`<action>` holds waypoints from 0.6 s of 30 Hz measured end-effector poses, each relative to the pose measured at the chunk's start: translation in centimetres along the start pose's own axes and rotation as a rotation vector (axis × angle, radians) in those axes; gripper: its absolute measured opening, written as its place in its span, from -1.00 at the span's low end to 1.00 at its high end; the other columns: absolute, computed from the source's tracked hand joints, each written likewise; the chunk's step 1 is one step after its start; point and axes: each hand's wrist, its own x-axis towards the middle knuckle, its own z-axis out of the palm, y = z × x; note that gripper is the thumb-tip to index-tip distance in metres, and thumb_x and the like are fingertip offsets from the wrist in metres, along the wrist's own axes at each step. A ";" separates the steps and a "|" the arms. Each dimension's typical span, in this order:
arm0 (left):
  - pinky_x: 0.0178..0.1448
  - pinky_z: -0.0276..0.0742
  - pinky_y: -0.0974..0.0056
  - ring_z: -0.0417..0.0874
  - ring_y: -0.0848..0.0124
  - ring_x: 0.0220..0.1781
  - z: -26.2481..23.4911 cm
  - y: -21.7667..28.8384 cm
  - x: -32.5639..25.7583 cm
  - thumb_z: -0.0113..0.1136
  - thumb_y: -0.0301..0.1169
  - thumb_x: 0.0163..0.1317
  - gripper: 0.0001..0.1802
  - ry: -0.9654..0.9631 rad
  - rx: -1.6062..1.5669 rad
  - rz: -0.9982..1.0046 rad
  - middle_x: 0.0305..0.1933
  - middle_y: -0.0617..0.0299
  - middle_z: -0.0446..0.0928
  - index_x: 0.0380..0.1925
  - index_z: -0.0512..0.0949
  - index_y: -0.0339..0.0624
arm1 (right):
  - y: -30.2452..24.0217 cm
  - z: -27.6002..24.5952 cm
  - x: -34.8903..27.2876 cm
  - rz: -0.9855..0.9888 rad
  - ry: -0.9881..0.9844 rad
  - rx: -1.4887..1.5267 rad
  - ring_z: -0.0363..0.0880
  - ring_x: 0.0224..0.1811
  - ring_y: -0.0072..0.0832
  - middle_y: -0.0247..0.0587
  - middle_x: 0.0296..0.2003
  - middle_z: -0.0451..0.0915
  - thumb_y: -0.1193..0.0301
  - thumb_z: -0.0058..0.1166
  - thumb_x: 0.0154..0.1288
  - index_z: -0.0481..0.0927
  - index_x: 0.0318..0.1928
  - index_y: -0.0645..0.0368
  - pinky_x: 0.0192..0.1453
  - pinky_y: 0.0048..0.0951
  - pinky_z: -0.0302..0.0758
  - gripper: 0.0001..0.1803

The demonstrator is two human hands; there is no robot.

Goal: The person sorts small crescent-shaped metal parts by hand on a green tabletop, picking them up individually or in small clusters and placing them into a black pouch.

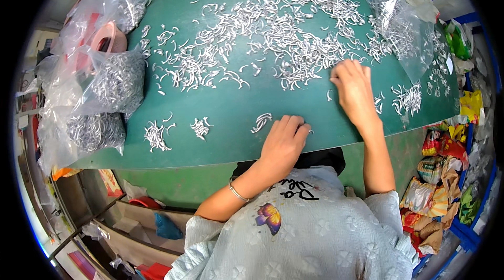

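Note:
A green table top (231,138) carries a wide scatter of small curved silver metal hooks (273,38). My left hand (283,141) rests knuckles up near the front edge, fingers curled beside a small bunch of hooks (261,121); whether it holds any is hidden. My right hand (354,91) lies palm down at the near edge of the big scatter, fingers spread on the hooks. Two more small bunches (156,135) (200,127) sit to the left near the front edge. Another bunch (407,99) lies right of my right hand.
Clear plastic bags full of hooks (113,83) are piled along the left edge, and another bag (401,30) lies at the right. Crumpled snack wrappers (441,175) fill a bin at the lower right. Open shelves (131,227) sit below the table.

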 end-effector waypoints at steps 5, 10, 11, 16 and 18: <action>-0.12 0.41 0.15 0.49 0.14 -0.18 0.1 0.1 -0.5 0.26 -0.60 0.08 -0.75 0.023 -0.014 -0.007 -0.18 0.09 0.46 -0.20 0.53 -0.29 | -0.7 0.6 -0.5 0.043 0.063 0.040 0.43 -0.20 -0.20 -0.17 -0.35 0.49 0.58 0.13 0.17 0.51 -0.27 0.19 -0.08 -0.22 0.27 -0.88; -0.11 0.39 0.13 0.50 0.13 -0.14 -0.9 -0.3 -1.2 0.25 -0.61 0.10 -0.76 0.083 0.022 -0.062 -0.15 0.09 0.48 -0.19 0.53 -0.27 | -1.1 -0.5 -0.9 0.077 0.013 0.162 0.45 -0.20 -0.20 -0.16 -0.33 0.52 0.61 0.14 0.16 0.53 -0.26 0.22 -0.08 -0.25 0.29 -0.87; -0.10 0.38 0.13 0.51 0.13 -0.14 -1.4 -0.6 -1.3 0.25 -0.61 0.10 -0.75 0.090 0.040 -0.074 -0.15 0.09 0.48 -0.18 0.53 -0.27 | -1.7 -1.4 -1.4 0.095 -0.010 0.214 0.45 -0.21 -0.20 -0.16 -0.33 0.52 0.61 0.14 0.15 0.53 -0.26 0.22 -0.08 -0.26 0.29 -0.86; -0.06 0.34 0.13 0.51 0.13 -0.11 -2.4 -1.1 -2.0 0.28 -0.57 0.11 -0.68 0.079 0.100 -0.144 -0.11 0.09 0.50 -0.09 0.54 -0.25 | -6.0 -1.1 -2.3 -0.076 -0.127 0.447 0.44 -0.22 -0.19 -0.16 -0.32 0.51 0.61 0.16 0.15 0.52 -0.21 0.21 -0.08 -0.25 0.33 -0.82; -0.06 0.34 0.13 0.51 0.14 -0.11 -2.7 -0.6 -1.8 0.29 -0.56 0.11 -0.66 0.104 0.055 -0.175 -0.11 0.09 0.50 -0.07 0.54 -0.25 | -6.5 -0.1 -2.5 -0.099 -0.145 0.402 0.44 -0.22 -0.19 -0.17 -0.31 0.51 0.61 0.16 0.16 0.52 -0.21 0.21 -0.09 -0.25 0.33 -0.82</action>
